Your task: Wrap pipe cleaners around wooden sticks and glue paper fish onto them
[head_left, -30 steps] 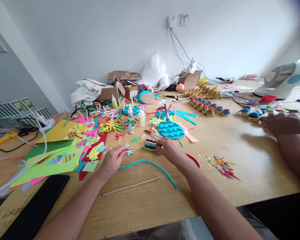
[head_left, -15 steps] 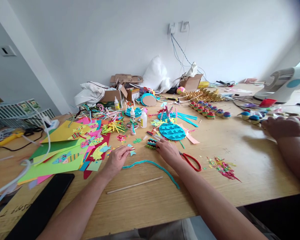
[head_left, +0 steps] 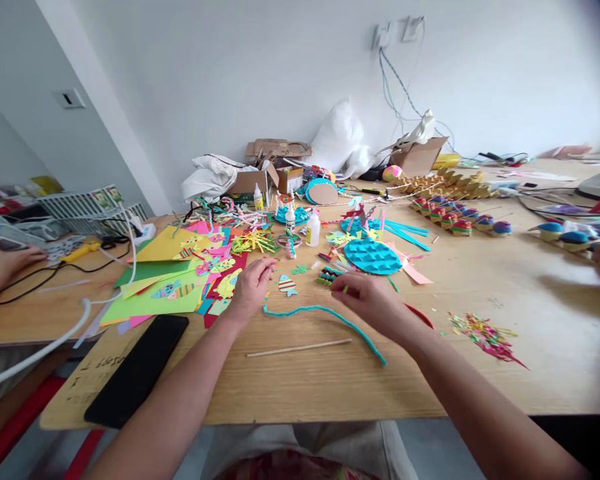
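Across the middle of the frame, a turquoise pipe cleaner (head_left: 330,311) lies below your hands, its long axis sloping from centre toward lower right. Your left hand (head_left: 253,285), fingers bunched, is nearer its upper end; your right hand (head_left: 367,295), fingers curled narrow, is at the wavy bundle (head_left: 327,275). Whether either grips anything, you cannot tell.
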A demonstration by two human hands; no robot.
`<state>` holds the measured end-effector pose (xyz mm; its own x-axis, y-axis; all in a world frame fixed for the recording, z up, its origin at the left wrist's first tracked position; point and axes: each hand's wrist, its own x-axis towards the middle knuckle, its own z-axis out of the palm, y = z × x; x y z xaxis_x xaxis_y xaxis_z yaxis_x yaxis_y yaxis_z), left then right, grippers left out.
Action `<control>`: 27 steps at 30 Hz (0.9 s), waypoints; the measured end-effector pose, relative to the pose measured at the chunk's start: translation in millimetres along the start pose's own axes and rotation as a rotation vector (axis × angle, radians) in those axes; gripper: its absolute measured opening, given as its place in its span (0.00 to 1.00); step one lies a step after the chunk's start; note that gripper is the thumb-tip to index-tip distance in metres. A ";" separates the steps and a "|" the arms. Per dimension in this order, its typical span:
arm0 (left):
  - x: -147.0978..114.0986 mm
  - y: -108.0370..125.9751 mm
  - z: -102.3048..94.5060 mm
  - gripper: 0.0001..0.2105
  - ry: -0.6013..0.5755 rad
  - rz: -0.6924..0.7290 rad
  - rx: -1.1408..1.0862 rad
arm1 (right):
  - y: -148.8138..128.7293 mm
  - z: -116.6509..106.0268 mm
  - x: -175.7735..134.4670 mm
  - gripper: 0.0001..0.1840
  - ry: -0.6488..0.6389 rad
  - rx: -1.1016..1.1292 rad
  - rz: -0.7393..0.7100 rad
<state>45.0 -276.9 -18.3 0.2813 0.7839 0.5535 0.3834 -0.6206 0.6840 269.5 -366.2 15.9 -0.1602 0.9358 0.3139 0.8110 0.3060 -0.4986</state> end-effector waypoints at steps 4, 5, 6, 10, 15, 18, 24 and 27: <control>5.4 -6.2 -7.5 0.12 0.059 -0.053 -0.107 | -36.6 19.4 -5.1 0.12 -0.180 -0.084 -0.179; 5.7 -7.3 -8.1 0.12 0.057 -0.053 -0.117 | -40.6 26.3 -3.7 0.14 -0.203 -0.156 -0.186; 5.6 -7.8 -8.1 0.12 0.048 -0.051 -0.121 | -42.4 33.0 -1.5 0.14 -0.227 -0.242 -0.181; 2.2 -2.3 -6.3 0.10 -0.078 -0.062 -0.128 | -34.0 49.7 10.5 0.10 -0.295 -0.530 -0.106; -1.6 13.2 -8.5 0.12 -0.463 -0.078 -0.141 | -22.8 34.2 19.6 0.10 -0.313 -0.580 -0.016; -2.4 18.5 -10.8 0.13 -0.603 -0.099 -0.199 | -25.4 12.7 21.9 0.13 -0.242 -0.533 0.041; 3.0 17.2 -17.6 0.09 -0.545 -0.171 -0.265 | -21.6 -12.3 19.4 0.11 -0.180 -0.284 0.091; 6.8 14.6 -23.6 0.11 -0.466 -0.163 -0.265 | -10.8 -17.3 14.2 0.11 -0.203 -0.164 0.110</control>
<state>31.7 -281.0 6.8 0.6193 0.7584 0.2032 0.2368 -0.4272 0.8726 268.1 -359.2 39.8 -0.1621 0.9828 0.0885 0.9074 0.1837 -0.3781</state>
